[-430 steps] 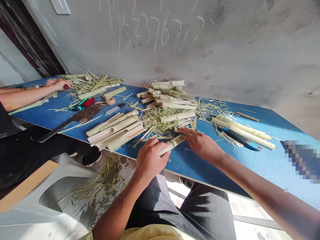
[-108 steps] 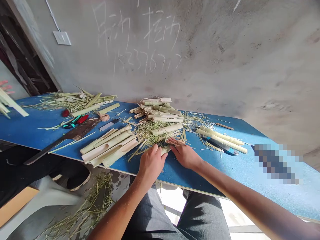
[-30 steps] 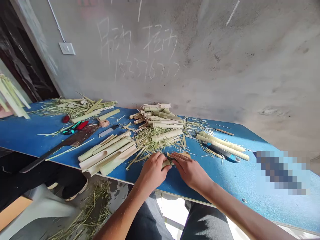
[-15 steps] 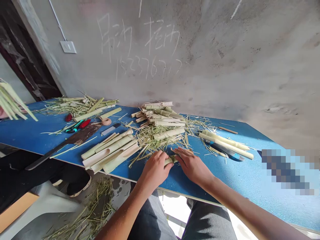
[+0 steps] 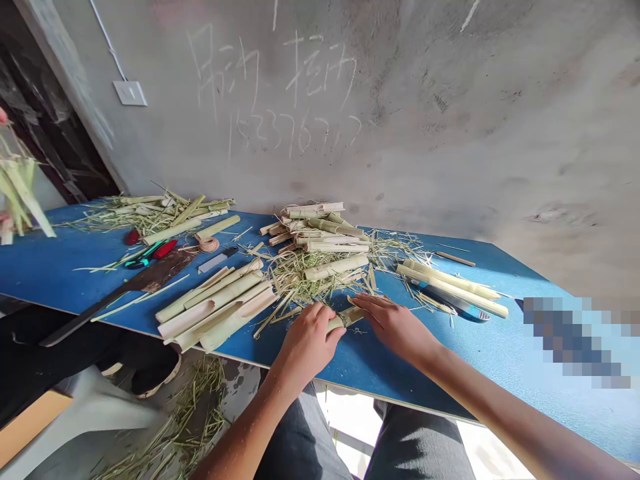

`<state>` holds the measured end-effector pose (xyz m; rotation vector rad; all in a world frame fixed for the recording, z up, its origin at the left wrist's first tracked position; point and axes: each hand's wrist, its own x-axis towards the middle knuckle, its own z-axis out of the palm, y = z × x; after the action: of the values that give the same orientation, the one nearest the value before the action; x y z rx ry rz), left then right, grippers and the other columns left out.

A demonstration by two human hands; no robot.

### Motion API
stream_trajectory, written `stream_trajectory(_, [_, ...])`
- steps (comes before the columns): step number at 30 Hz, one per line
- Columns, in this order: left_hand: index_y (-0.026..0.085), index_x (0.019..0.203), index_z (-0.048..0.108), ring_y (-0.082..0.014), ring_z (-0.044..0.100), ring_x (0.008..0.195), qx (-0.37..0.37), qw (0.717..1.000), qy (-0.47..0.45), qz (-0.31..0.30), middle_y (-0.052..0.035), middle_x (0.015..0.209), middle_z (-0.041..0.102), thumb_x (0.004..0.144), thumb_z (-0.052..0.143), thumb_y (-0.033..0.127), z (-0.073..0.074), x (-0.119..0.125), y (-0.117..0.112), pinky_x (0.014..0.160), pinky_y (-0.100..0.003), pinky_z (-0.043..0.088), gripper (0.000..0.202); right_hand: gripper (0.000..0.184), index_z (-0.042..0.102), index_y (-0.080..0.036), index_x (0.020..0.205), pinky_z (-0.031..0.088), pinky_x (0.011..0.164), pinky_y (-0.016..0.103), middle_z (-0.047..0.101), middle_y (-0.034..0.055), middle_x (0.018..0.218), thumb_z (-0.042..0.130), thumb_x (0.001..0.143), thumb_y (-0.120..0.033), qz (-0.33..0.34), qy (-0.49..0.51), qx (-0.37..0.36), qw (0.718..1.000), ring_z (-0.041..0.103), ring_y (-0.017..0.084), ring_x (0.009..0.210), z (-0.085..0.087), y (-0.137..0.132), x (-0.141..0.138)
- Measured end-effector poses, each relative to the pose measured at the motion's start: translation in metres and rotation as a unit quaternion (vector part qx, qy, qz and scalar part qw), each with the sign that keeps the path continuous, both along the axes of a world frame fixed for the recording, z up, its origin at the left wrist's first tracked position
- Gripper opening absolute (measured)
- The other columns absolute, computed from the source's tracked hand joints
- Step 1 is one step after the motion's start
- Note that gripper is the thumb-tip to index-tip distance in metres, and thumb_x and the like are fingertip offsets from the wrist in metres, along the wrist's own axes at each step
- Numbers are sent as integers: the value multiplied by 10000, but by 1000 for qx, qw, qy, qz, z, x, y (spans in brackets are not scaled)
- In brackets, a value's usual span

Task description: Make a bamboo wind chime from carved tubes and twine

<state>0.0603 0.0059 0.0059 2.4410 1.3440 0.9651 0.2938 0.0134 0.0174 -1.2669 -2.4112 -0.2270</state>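
A grey concrete wall (image 5: 450, 113) with white chalk writing stands behind a long blue counter (image 5: 395, 380). Heaped in the middle of the counter is a pile of pale split stalks (image 5: 320, 233), with a stack of longer cut stalk sections (image 5: 215, 307) front left and a few long cream-green stalks (image 5: 453, 283) to the right. Shreds of dry green fibre (image 5: 305, 280) lie around them. Further left are a rusty long-bladed knife (image 5: 160, 270), teal-and-black scissors (image 5: 143, 260) and a small coil of tan twine (image 5: 207, 244).

A short pale green split stalk piece (image 5: 345, 318) sits just above the counter's front edge, between the person's hands. The left hand (image 5: 313, 340) is curled over its near end, grasping it. The right hand (image 5: 395, 327) is stretched out, with its fingers (image 5: 365, 303) against the far end; can't tell if it is gripping or only touching. At the far left edge, a co-worker's hand (image 5: 4, 117) is by a bunch of pale green strips (image 5: 20, 193).
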Motion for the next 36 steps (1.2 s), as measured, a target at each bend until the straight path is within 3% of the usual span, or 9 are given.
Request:
stream_trajectory(6, [210, 955, 621, -245, 701, 970, 6, 1000, 5, 4, -54, 986, 699, 959, 725, 239, -1, -1, 2, 877, -383, 589, 108, 457, 690, -154, 1377, 621, 1048, 431, 691, 114, 1377, 444, 1002, -65, -19, -5, -14, 1000, 701, 277, 1238, -2, 5, 1])
stream_trajectory(10, [213, 960, 626, -243, 701, 989, 3, 1000, 4, -3, -55, 1003, 704, 934, 762, 242, 0, 0, 3, 890, -376, 588, 142, 483, 656, -171, 1432, 581, 1114, 434, 657, 107, 1427, 458, 999, -88, 33, 5, -40, 999, 656, 273, 1310, -1, 2, 6])
stream_trajectory(14, [216, 948, 623, -242, 697, 1003, 0, 1000, 1, -11, -55, 1012, 703, 925, 775, 234, 1, -2, 3, 903, -374, 580, 155, 545, 638, -193, 1463, 554, 1147, 486, 642, 108, 1443, 453, 968, -59, 34, 23, -62, 997, 641, 289, 1331, 3, 0, 11])
stream_trajectory(23, [210, 904, 609, -253, 680, 992, 24, 999, 17, -32, -53, 993, 681, 859, 827, 160, 0, -3, 1, 875, -371, 569, 228, 478, 612, -193, 1496, 514, 1194, 426, 612, 78, 1489, 435, 1053, -163, 54, 5, -105, 993, 605, 257, 1378, 13, -15, -5])
stream_trajectory(28, [211, 928, 622, -252, 684, 1028, 11, 1000, 7, -26, -49, 1017, 696, 853, 841, 177, 1, -3, -1, 900, -368, 565, 234, 495, 604, -146, 1497, 522, 1178, 473, 624, 129, 1464, 405, 1044, -128, 19, 18, -85, 996, 611, 282, 1370, 6, -17, -2])
stream_trajectory(31, [215, 930, 632, -252, 685, 1014, 5, 1000, 6, -19, -46, 1004, 696, 851, 844, 188, 1, -3, 1, 882, -368, 565, 228, 521, 560, -164, 1538, 468, 1234, 452, 551, 97, 1544, 410, 1041, -126, 62, 20, -97, 993, 546, 254, 1437, 5, -18, 3])
stream_trajectory(36, [212, 922, 636, -253, 688, 1024, -6, 1000, -1, -26, -56, 1020, 708, 870, 819, 191, 2, -3, 3, 920, -385, 565, 191, 476, 610, -188, 1495, 521, 1172, 467, 621, 100, 1469, 413, 1062, -192, 40, 5, -112, 993, 622, 278, 1356, 12, -15, 4])
